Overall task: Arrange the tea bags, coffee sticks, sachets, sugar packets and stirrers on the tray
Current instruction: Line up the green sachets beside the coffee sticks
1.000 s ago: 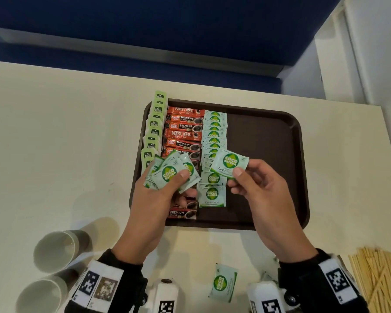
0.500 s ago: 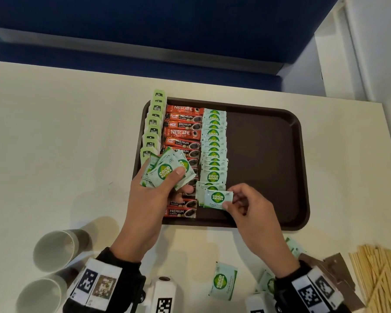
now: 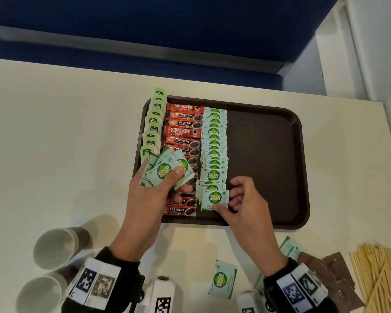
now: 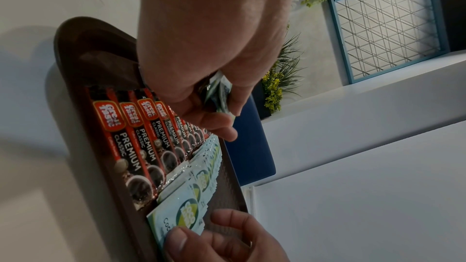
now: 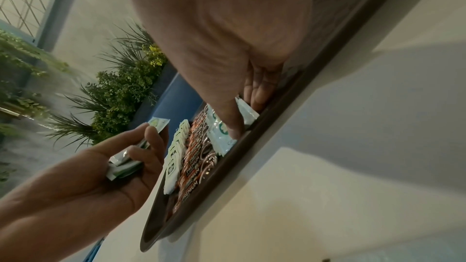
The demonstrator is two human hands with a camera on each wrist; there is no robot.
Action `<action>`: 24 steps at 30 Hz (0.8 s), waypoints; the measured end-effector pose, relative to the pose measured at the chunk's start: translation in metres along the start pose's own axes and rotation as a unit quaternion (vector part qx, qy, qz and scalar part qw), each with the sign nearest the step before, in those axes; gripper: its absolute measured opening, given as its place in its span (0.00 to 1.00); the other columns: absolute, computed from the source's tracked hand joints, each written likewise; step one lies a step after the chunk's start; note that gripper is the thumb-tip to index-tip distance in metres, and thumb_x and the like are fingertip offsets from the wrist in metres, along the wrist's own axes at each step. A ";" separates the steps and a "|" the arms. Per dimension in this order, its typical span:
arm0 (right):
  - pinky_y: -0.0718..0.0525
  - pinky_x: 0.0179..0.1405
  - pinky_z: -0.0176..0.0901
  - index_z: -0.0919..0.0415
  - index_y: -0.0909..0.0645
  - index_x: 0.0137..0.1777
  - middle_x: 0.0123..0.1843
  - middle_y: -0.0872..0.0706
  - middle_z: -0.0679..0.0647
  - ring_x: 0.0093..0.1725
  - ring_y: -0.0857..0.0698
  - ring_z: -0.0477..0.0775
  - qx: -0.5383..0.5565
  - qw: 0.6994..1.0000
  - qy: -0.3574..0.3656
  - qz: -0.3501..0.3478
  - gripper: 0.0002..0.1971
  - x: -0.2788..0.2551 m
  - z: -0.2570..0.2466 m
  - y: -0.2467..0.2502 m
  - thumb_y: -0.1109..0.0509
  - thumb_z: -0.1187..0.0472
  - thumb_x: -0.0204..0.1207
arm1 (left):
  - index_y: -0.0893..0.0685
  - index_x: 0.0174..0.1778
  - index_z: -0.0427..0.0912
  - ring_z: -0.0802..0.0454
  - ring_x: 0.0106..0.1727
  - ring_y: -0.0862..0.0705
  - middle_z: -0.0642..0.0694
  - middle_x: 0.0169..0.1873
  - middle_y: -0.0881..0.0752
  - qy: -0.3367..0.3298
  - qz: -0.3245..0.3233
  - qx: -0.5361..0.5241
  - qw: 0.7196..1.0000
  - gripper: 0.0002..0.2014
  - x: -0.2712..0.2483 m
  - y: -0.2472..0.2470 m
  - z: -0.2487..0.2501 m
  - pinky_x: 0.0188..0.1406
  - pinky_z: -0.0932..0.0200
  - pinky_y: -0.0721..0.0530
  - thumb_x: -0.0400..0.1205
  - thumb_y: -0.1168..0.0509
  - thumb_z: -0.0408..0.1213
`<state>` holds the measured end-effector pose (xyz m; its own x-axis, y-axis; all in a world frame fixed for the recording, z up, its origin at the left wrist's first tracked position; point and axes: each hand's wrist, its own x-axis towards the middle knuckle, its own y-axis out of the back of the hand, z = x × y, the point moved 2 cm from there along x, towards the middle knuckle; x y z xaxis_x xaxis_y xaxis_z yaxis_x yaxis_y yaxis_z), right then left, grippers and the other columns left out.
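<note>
My left hand [image 3: 155, 190] hovers above the near left part of the tray [image 3: 298, 168], thumb clamping a fanned bunch of sachets [image 3: 165, 170] against curled fingers. My right hand [image 3: 246, 206] reaches over the tray's near edge, thumb and fingertips pinching one sachet [image 3: 215, 199] lying flat there.

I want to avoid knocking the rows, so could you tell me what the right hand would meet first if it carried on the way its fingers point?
Probably the sachet the right hand already pinches; beyond it, the coffee sticks, though depth is unclear.
</note>
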<state>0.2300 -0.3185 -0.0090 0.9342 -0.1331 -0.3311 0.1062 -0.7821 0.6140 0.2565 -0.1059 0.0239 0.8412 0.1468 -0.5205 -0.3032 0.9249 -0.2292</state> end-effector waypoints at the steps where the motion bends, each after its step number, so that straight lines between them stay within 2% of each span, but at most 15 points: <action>1: 0.18 0.44 0.29 0.47 0.26 0.67 0.47 0.18 0.43 0.44 0.19 0.40 0.003 1.000 0.001 0.002 0.33 0.000 0.000 -0.001 0.10 0.59 0.70 | 0.13 0.68 0.44 0.43 0.40 0.07 0.39 0.51 0.04 -0.001 -0.001 0.000 1.000 0.15 0.000 0.000 0.000 0.30 0.59 0.13 0.86 0.24 0.34; 6: 0.18 0.43 0.29 0.48 0.26 0.66 0.46 0.18 0.44 0.44 0.19 0.37 0.024 1.000 0.007 0.009 0.32 -0.001 -0.003 -0.002 0.10 0.61 0.70 | 0.13 0.69 0.42 0.44 0.40 0.06 0.39 0.51 0.04 0.000 0.000 0.005 1.000 0.15 0.000 0.001 -0.001 0.29 0.59 0.13 0.86 0.24 0.34; 12: 0.17 0.44 0.30 0.47 0.25 0.66 0.47 0.17 0.42 0.45 0.18 0.40 0.020 1.000 0.011 0.008 0.31 -0.001 -0.003 -0.004 0.10 0.59 0.71 | 0.13 0.70 0.42 0.45 0.40 0.06 0.38 0.51 0.04 0.007 0.003 -0.003 1.000 0.16 -0.003 0.002 -0.003 0.29 0.60 0.12 0.86 0.24 0.34; 15: 0.18 0.44 0.30 0.46 0.26 0.66 0.50 0.18 0.43 0.44 0.18 0.43 0.009 1.000 0.009 0.012 0.32 -0.001 -0.002 -0.002 0.10 0.56 0.69 | 0.13 0.69 0.41 0.45 0.39 0.06 0.38 0.51 0.04 0.014 0.008 -0.006 1.000 0.16 -0.002 0.001 -0.004 0.28 0.60 0.13 0.85 0.23 0.34; 18: 0.19 0.44 0.29 0.44 0.26 0.69 0.57 0.21 0.41 0.47 0.19 0.40 -0.030 0.999 0.014 0.002 0.34 -0.002 -0.002 0.003 0.10 0.52 0.69 | 0.13 0.70 0.41 0.44 0.39 0.06 0.39 0.51 0.03 0.018 0.013 -0.002 1.000 0.17 -0.001 0.002 -0.005 0.28 0.59 0.13 0.85 0.23 0.34; 21: 0.18 0.56 0.32 0.42 0.25 0.75 0.66 0.29 0.38 0.57 0.22 0.39 -0.072 0.995 0.061 -0.025 0.34 -0.002 -0.007 0.007 0.12 0.53 0.73 | 0.14 0.71 0.42 0.44 0.39 0.06 0.39 0.51 0.04 0.018 0.020 -0.005 1.000 0.18 0.000 0.003 -0.005 0.27 0.60 0.13 0.85 0.23 0.34; 24: 0.17 0.65 0.36 0.43 0.25 0.79 0.70 0.34 0.41 0.67 0.25 0.43 -0.138 0.980 0.132 -0.059 0.34 -0.001 -0.015 0.008 0.15 0.56 0.76 | 0.14 0.71 0.42 0.45 0.38 0.06 0.40 0.50 0.03 0.020 0.018 -0.007 1.000 0.18 0.000 0.003 -0.005 0.27 0.61 0.13 0.85 0.23 0.33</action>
<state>0.2349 -0.3151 0.0072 0.9617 0.1391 -0.2360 0.2722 -0.5832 0.7654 0.2534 -0.1050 0.0186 0.8108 0.1663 -0.5612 -0.3400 0.9143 -0.2202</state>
